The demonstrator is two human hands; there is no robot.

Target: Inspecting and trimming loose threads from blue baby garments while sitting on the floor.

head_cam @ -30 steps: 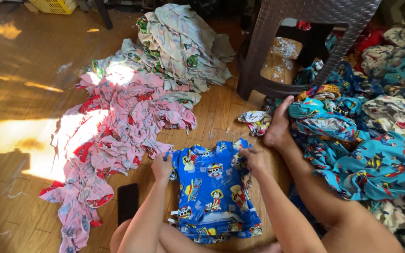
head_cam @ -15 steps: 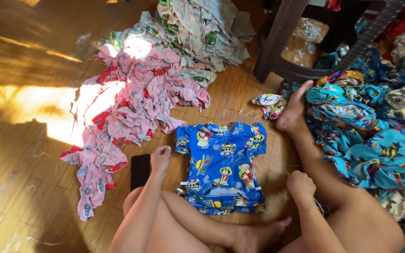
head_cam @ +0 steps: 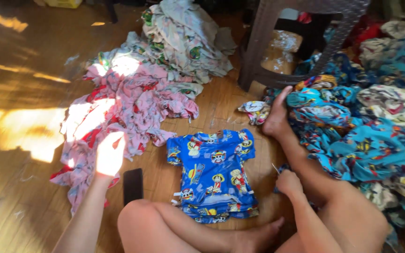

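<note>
Two hands | left open over pink pile | right fisted, contents unclear | blue shirt between

Sunlit wooden floor, a brown woven-plastic chair, perhaps a stool, behind.

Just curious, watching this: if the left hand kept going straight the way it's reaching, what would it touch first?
Most likely the pink patterned clothes pile: the left hand already hovers over its near edge, though its height above the fabric is unclear.

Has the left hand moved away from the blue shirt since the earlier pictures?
Yes. The left hand went left from the blue shirt, onto the pink clothes.
</note>
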